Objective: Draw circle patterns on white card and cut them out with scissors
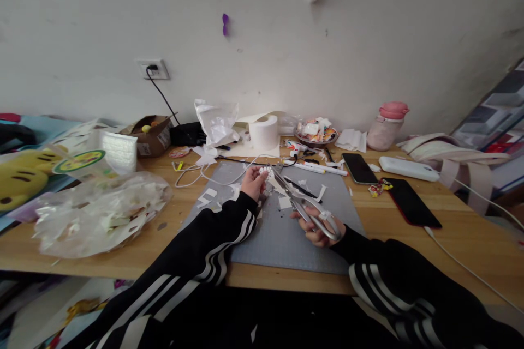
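Note:
My left hand (252,183) pinches a small white piece with a scalloped edge (267,173) above the grey cutting mat (262,251). My right hand (313,227) is wrapped around the handles of large metal scissors (301,204). Their blades point up and left, the tips close beside the white piece; whether they touch it I cannot tell. White paper scraps (285,203) lie scattered on the mat around both hands. A dark pen-like stick (302,190) lies behind the scissors.
Behind the mat stand a white paper roll (263,132) and a bowl of scraps (316,132). Two phones (359,168), a white power bank (408,168) and a pink-lidded bottle (387,128) are on the right. A plastic bag (98,218) and cardboard box (150,136) occupy the left.

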A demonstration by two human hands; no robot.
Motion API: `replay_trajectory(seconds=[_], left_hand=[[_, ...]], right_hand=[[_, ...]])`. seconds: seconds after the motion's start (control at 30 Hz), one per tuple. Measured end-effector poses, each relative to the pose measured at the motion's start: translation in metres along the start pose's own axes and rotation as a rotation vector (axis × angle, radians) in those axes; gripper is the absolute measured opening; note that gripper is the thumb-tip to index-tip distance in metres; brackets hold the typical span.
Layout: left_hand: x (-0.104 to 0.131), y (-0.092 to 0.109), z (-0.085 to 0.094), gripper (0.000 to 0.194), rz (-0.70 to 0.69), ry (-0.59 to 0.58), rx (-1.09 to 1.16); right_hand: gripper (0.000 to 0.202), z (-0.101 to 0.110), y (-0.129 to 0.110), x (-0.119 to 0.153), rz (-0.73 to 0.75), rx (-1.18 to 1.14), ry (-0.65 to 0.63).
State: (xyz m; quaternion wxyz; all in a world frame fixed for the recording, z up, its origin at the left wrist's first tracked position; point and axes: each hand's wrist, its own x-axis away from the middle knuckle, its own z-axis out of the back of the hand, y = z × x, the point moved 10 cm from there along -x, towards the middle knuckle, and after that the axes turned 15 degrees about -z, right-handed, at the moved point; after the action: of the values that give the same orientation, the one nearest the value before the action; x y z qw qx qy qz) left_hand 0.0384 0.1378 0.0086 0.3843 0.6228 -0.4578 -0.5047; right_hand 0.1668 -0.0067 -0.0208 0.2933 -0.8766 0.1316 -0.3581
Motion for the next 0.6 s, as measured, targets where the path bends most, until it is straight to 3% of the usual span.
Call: replay_trajectory(seconds=[0.6], left_hand=[[0.0051,-0.0025,-0.004,0.018,0.044,-0.023,0.036]], right_hand=[[0.029,0.001,-0.0008,0.002,0.011,-0.009,0.045]])
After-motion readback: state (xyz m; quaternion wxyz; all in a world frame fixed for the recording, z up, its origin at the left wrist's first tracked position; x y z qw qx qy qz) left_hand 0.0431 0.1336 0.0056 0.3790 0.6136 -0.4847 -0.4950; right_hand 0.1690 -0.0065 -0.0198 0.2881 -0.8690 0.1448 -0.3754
